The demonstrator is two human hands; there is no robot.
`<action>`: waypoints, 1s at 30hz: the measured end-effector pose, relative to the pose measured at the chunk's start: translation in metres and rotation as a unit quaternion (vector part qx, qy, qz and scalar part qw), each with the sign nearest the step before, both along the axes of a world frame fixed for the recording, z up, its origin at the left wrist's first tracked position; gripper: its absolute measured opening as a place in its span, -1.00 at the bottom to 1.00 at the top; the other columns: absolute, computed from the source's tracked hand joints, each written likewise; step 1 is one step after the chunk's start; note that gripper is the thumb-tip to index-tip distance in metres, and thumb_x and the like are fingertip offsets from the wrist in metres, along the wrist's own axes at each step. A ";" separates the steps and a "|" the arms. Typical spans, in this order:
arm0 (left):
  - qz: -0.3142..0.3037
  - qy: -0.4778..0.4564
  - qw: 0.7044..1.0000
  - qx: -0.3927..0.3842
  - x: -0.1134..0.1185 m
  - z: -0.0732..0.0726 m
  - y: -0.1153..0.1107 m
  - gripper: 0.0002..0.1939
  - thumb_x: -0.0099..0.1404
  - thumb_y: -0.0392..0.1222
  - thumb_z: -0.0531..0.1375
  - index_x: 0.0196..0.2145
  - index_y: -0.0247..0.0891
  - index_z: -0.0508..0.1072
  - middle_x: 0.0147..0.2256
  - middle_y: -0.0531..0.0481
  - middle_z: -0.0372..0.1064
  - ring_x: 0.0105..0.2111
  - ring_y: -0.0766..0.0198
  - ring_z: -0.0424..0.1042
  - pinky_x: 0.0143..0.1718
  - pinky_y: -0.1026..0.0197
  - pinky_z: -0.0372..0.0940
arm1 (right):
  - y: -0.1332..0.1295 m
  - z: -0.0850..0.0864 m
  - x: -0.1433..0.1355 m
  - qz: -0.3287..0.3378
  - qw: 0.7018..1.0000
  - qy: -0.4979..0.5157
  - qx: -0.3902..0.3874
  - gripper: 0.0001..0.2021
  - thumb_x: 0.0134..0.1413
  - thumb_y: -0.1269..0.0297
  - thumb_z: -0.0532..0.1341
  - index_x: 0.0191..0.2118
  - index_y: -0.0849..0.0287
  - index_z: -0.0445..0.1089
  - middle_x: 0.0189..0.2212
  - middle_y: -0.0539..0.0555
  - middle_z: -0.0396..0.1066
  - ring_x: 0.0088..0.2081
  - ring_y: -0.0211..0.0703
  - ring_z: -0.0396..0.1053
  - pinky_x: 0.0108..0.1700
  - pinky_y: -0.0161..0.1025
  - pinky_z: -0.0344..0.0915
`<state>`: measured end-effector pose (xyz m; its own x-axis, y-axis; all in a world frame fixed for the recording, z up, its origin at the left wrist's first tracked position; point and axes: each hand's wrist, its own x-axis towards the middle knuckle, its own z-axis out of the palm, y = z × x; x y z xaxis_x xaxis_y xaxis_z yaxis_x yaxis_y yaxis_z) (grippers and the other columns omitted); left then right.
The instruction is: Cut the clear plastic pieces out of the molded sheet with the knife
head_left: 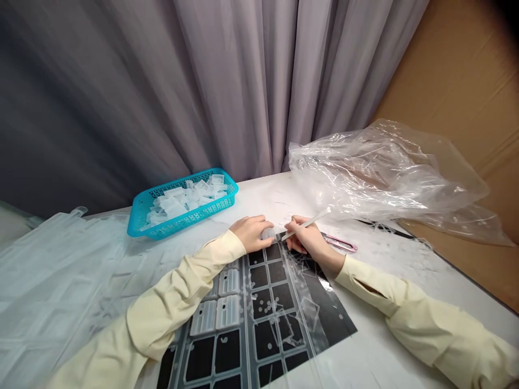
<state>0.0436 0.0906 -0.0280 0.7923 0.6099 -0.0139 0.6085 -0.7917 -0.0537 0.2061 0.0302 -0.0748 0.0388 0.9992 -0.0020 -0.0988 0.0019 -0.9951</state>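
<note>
Near the far end of a translucent plastic frame sheet (248, 324), my left hand (252, 233) has its fingers curled round a small clear plastic piece (267, 233). My right hand (306, 237) grips a thin whitish stick-like tool (310, 220) like a pen, its lower end beside that piece. The sheet lies on a black mat (336, 319) and has rows of rectangular openings. Several ribbed translucent pieces (228, 312) sit in the left part of the sheet. Small round bits and clear strips are scattered over the openings.
A blue basket (182, 220) at the back left holds many translucent pieces. More translucent sheets (60, 292) cover the left side. Crumpled clear plastic bags (381, 173) lie at the back right. A pink-edged cutter (341, 244) rests just right of my right hand.
</note>
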 end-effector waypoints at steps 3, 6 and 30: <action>-0.007 0.001 1.000 0.008 0.002 -0.001 -0.001 -0.66 0.18 -0.07 0.12 -0.10 -0.22 0.41 -0.25 0.01 0.39 -0.28 0.22 0.40 -0.27 0.24 0.23 | 0.000 0.002 0.000 -0.005 1.000 -0.004 -0.004 -0.86 -0.06 0.32 0.03 -0.56 0.12 0.04 -0.81 -0.12 0.24 -0.84 -0.41 -0.02 -0.80 -0.43 -0.18; -0.016 0.004 1.000 0.024 0.003 -0.002 -0.001 -0.67 0.17 -0.07 0.12 -0.13 -0.24 0.41 -0.25 0.00 0.40 -0.25 0.20 0.40 -0.25 0.22 0.23 | 0.001 0.002 -0.001 0.000 1.000 -0.012 0.001 -0.82 -0.04 0.30 0.04 -0.57 0.11 0.02 -0.79 -0.12 0.26 -0.83 -0.40 0.02 -0.80 -0.42 -0.13; -0.249 -0.026 0.956 0.154 0.008 -0.019 0.007 -0.88 0.14 -0.36 0.07 -0.53 -0.28 0.31 -0.54 0.02 0.30 -0.52 0.32 0.30 -0.45 0.22 0.10 | -0.002 0.012 0.001 0.062 0.988 -0.132 0.058 -0.79 -0.09 0.44 0.01 -0.64 0.11 0.00 -0.82 -0.17 0.16 -0.83 -0.40 0.04 -0.80 -0.43 -0.09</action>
<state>0.0519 0.0979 -0.0472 0.9802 0.1259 0.1528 0.1685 -0.9357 -0.3099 0.2072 0.0278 -0.0632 -0.0989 0.9894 0.1059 0.1571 0.1207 -0.9802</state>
